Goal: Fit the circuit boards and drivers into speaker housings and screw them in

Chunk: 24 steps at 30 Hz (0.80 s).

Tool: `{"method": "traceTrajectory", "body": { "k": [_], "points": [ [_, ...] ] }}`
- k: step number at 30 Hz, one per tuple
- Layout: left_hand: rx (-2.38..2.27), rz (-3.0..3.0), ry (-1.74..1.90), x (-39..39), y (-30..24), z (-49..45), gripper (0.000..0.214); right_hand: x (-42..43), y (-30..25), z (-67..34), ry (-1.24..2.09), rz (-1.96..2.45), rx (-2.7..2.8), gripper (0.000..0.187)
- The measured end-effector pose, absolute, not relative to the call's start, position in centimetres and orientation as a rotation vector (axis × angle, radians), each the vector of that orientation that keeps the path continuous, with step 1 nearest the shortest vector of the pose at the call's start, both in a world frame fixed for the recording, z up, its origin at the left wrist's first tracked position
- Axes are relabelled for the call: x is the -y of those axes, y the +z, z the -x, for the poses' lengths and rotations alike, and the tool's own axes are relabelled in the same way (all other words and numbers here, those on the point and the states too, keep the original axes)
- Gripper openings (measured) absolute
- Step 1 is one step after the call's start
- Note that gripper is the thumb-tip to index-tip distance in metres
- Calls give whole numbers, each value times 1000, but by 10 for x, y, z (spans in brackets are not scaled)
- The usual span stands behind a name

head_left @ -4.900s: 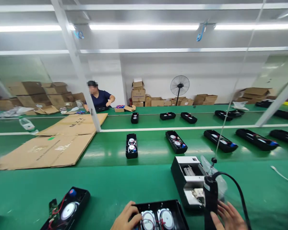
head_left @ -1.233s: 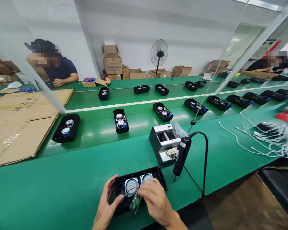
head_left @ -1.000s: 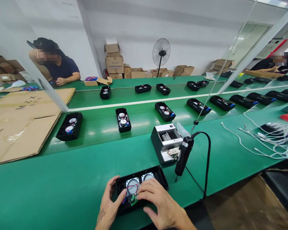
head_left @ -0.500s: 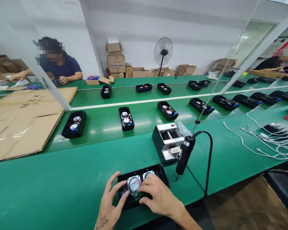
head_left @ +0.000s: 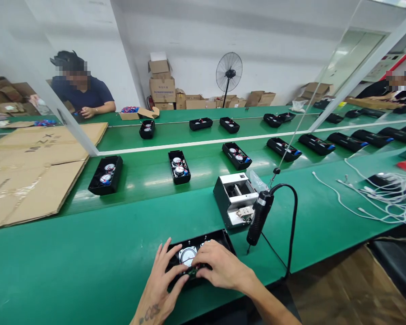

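Note:
In front of me on the green table lies a black speaker housing point(head_left: 228, 242) with its inside facing up. A round speaker driver point(head_left: 188, 255) shows inside; a second one is mostly hidden behind my right hand. Low in the housing is a small green circuit board point(head_left: 192, 272) with thin wires. My right hand point(head_left: 225, 266) pinches this board at its right part. At the board's left end, my left hand point(head_left: 164, 277) has thumb and index finger closed on it, while its other fingers rest over the housing's left side.
An electric screwdriver point(head_left: 259, 219) hangs on a cord, right of the housing. Behind it stands a screw feeder point(head_left: 235, 198). Several housings, one here point(head_left: 179, 168), line the conveyor. White cables point(head_left: 389, 198) lie right, flattened cardboard point(head_left: 43, 174) left. A co-worker point(head_left: 84, 88) sits across.
The circuit board has gone lower into the housing, away from the driver. My left hand has moved right with its fingers closing on the board; my right hand has shifted with it.

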<state>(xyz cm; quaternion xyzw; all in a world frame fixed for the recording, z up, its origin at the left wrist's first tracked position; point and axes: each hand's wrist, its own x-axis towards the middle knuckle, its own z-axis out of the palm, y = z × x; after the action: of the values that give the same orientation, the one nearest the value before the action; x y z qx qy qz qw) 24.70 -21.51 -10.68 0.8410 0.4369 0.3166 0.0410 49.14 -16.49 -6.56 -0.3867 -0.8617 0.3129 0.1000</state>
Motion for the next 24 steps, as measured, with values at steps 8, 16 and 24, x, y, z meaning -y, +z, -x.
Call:
{"method": "traceTrajectory", "body": {
  "k": [8, 16, 24],
  "points": [
    [-1256, -2566, 904, 211, -118, -244, 22, 162, -71, -490, 929, 1109, 2512, 16],
    [-1352, -2491, 917, 207, -120, -252, 26, 165, -71, -497, 799, 984, 2513, 12],
    [-1286, -2698, 565, 213, -122, -253, 46, 177, -74, -493, 493, 915, 2897, 16]
  ]
}}
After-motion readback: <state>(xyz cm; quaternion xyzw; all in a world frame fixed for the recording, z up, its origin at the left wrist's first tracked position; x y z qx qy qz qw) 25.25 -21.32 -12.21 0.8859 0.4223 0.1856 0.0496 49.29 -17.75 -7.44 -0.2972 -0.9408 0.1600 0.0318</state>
